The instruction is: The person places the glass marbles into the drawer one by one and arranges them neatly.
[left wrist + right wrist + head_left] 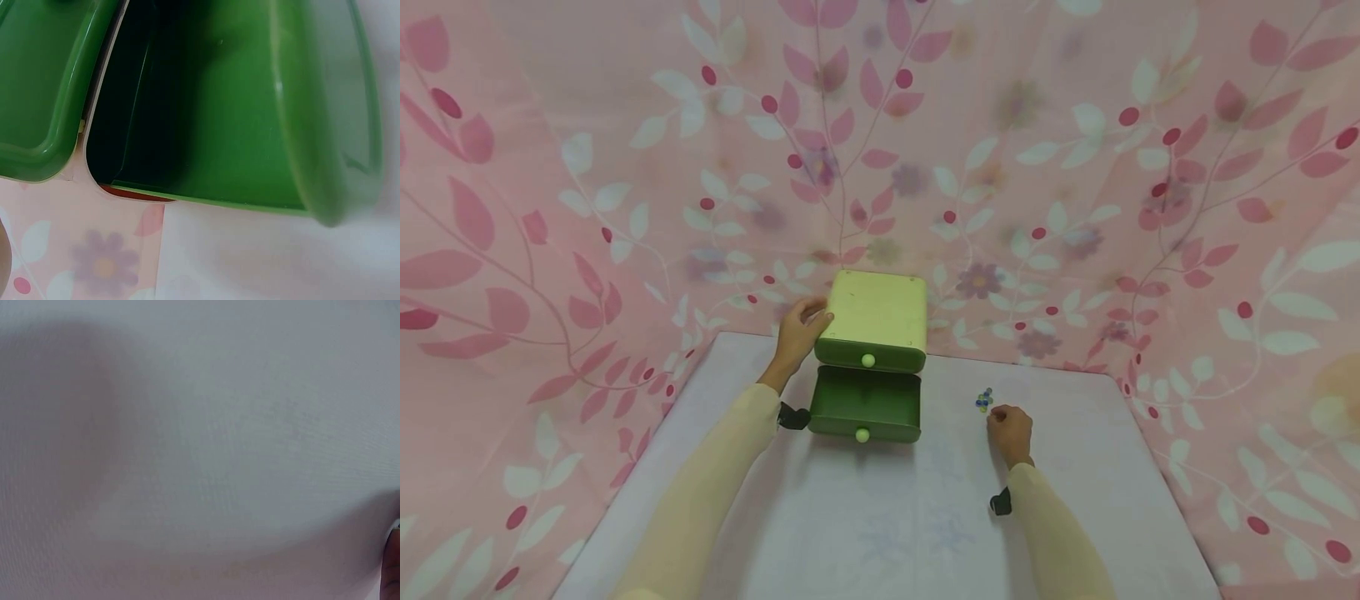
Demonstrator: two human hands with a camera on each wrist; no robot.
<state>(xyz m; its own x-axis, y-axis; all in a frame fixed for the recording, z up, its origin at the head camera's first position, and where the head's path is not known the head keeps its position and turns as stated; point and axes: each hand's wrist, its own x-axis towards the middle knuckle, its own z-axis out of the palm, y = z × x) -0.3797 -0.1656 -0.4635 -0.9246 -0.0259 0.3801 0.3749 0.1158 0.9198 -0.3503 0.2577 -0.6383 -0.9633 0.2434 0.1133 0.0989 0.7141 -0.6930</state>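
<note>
A small drawer cabinet with a pale green top (880,308) stands toward the back of the table. Its green lower drawer (865,400) is pulled out, with a bare floor inside, while the upper drawer (891,357) is pushed in. My left hand (797,335) rests against the cabinet's left side, thumb at the top edge. Right of the cabinet lies a small cluster of blue and green glass marbles (983,402). My right hand (1011,429) is down beside them, fingers curled together in a pinch. In the right wrist view, a small glassy bit shows at a fingertip (391,562).
A white cloth covers the table (820,517). Pink floral curtains (880,150) hang close behind and along both sides. The open drawer's front, with its round pale knob (862,435), juts out between my arms.
</note>
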